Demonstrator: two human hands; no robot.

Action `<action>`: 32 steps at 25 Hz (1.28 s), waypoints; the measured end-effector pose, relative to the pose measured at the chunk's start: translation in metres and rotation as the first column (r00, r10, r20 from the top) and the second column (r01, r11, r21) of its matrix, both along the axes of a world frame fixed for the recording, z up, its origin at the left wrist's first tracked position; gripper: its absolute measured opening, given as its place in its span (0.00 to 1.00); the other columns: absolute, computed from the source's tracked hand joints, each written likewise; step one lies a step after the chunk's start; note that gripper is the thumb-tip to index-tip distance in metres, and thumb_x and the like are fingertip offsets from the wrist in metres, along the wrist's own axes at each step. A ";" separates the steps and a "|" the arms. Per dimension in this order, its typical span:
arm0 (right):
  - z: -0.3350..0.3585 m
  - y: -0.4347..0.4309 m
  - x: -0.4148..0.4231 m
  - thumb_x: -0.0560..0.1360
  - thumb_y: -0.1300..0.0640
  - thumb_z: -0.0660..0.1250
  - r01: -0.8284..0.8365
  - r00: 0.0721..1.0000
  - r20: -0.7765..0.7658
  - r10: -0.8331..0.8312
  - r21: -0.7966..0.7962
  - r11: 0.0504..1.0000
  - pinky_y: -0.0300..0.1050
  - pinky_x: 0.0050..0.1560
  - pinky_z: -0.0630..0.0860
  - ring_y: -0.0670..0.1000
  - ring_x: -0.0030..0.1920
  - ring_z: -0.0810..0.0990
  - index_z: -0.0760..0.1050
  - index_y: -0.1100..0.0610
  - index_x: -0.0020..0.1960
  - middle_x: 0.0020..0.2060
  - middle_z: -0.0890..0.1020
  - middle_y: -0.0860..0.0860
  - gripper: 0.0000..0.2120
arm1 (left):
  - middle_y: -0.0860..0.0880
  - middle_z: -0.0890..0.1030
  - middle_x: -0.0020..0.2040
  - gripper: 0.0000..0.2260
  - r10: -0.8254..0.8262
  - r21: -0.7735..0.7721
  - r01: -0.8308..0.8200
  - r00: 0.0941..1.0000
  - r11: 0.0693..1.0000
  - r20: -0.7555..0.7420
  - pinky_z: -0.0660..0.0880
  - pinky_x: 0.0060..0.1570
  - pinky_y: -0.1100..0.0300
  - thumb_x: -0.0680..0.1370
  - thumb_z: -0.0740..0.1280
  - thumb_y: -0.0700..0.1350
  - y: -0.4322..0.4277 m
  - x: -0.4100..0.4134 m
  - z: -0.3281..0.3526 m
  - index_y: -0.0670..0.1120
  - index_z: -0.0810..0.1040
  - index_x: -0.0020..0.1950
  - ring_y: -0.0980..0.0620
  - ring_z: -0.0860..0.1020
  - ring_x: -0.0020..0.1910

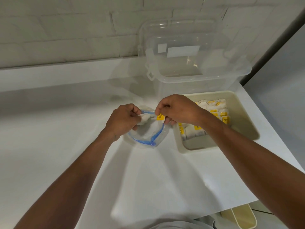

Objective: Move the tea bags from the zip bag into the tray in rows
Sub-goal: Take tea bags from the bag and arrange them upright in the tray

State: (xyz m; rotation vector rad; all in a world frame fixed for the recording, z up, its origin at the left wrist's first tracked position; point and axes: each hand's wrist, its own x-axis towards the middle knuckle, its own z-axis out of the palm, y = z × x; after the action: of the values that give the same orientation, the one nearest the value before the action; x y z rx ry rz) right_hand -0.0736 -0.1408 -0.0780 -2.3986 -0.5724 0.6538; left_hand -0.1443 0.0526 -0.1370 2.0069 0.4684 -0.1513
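A clear zip bag [149, 132] with a blue zip strip lies open on the white counter, its mouth facing up. My left hand [123, 120] grips a white tea bag [144, 119] at the bag's left rim. My right hand [177, 109] pinches a yellow tea bag tag [160, 116] over the bag's right rim. To the right sits the cream tray [244, 113], with several white tea bags [212, 109] with yellow tags standing in rows in its far half. The tray's near end is bare.
A large clear plastic storage box [194, 75] with a lid leaning behind it stands at the back, just beyond the tray. The white counter [66, 129] ends at the right, close to the tray. A cream container [242, 217] sits below the counter's front right corner.
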 end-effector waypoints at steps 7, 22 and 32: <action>-0.002 -0.005 0.003 0.75 0.60 0.66 0.052 0.979 -0.202 -0.029 0.113 0.992 0.47 0.47 0.84 0.49 0.41 0.86 0.84 0.56 0.48 0.40 0.86 0.54 0.08 | 0.45 0.82 0.39 0.05 0.001 -0.197 -0.006 1.000 0.980 -0.026 0.71 0.29 0.66 0.75 0.71 0.36 -0.008 0.004 0.013 0.42 0.79 0.48 0.53 0.74 0.29; -0.006 -0.004 0.004 0.71 0.61 0.75 -0.121 0.963 -0.220 0.153 0.153 0.981 0.37 0.43 0.74 0.43 0.39 0.79 0.84 0.52 0.49 0.39 0.84 0.46 0.09 | 0.43 0.85 0.40 0.01 -0.028 -0.118 0.030 1.000 0.993 0.014 0.77 0.41 0.55 0.75 0.74 0.43 -0.005 0.013 0.011 0.47 0.84 0.46 0.51 0.78 0.32; -0.007 -0.018 0.016 0.69 0.58 0.78 0.084 0.979 -0.200 -0.026 0.286 0.954 0.38 0.35 0.71 0.41 0.32 0.76 0.83 0.53 0.46 0.30 0.81 0.42 0.07 | 0.48 0.81 0.35 0.04 -0.126 -0.247 0.121 0.992 0.961 -0.004 0.66 0.24 0.70 0.77 0.70 0.38 -0.017 0.014 0.039 0.43 0.83 0.51 0.57 0.73 0.26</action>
State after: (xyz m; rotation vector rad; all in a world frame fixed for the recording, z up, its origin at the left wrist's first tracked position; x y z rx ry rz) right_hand -0.0581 -0.1589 -0.0849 -2.0395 -0.4801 0.7153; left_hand -0.1298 0.0352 -0.0982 1.7908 0.3198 -0.2932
